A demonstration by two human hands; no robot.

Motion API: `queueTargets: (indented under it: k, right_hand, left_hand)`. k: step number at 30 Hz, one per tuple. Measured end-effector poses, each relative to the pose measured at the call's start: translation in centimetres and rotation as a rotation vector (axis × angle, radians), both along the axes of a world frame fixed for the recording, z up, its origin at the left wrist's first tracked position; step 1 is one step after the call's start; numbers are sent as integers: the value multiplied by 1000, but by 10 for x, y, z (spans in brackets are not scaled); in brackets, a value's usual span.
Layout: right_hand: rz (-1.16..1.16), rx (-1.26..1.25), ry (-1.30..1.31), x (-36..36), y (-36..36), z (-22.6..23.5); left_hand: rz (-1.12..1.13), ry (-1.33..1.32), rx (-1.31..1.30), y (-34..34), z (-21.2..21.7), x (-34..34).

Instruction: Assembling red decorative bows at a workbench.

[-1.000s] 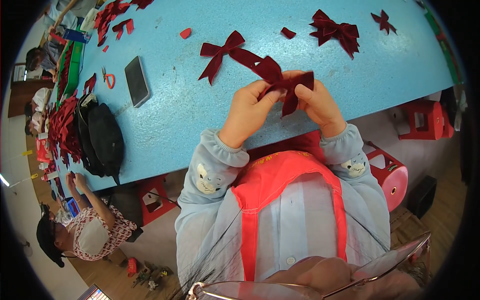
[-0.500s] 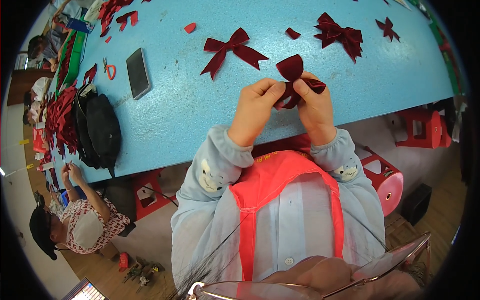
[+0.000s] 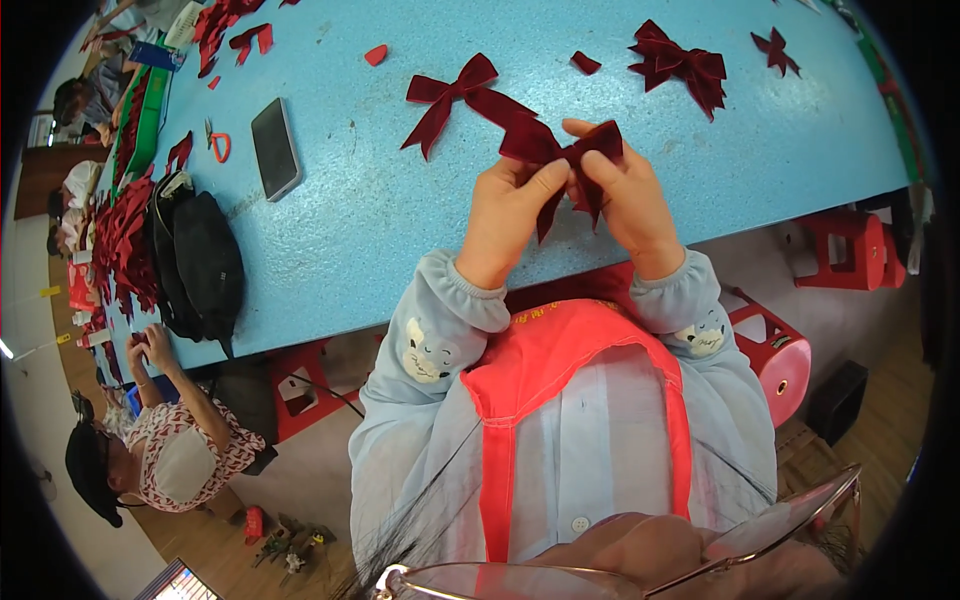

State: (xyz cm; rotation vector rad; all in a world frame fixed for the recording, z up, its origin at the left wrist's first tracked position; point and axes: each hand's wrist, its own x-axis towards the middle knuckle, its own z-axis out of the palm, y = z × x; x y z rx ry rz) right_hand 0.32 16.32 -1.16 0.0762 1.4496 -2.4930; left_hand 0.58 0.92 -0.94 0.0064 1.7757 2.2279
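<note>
Between my two hands is a dark red velvet bow [image 3: 535, 145], held above the table's near edge with its loops up and its tails hanging down. My left hand [image 3: 500, 215] pinches it at the left of the middle, thumb on top. On the other side, my right hand [image 3: 635, 205] grips the right loop, its thumb pressed on the velvet near the knot. Just beyond lies a finished-looking bow [image 3: 455, 92], its right tail partly behind the held one. A fuller stack of bows [image 3: 680, 65] rests to the right, with a small bow [image 3: 775, 52] past it.
On the blue table [image 3: 340, 230] lie a phone [image 3: 274, 148], orange-handled scissors [image 3: 220, 146], a black pouch [image 3: 200, 255] and a heap of red ribbon [image 3: 122, 245]. Small velvet scraps [image 3: 376, 55] are scattered farther off. A co-worker [image 3: 165, 430] sits at the left; red stools [image 3: 775, 360] stand below the table.
The bow in my hands has been turned and spread, so both loops and hanging tails now show. My right fingers have moved up behind its right loop.
</note>
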Motion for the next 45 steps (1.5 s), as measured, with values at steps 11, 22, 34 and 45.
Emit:
queueTargets:
  k: [11, 22, 34, 45]
  right_hand:
    - [-20, 165, 61, 3, 8, 2]
    - [-190, 208, 16, 7, -5, -2]
    - [-171, 200, -65, 5, -10, -2]
    - [-159, 37, -48, 10, -19, -3]
  left_hand:
    - [93, -65, 85, 6, 0, 4]
    - [-58, 92, -208, -2, -6, 5]
    - [28, 109, -198, -1, -7, 12]
    - [-134, -372, 743, -7, -16, 11]
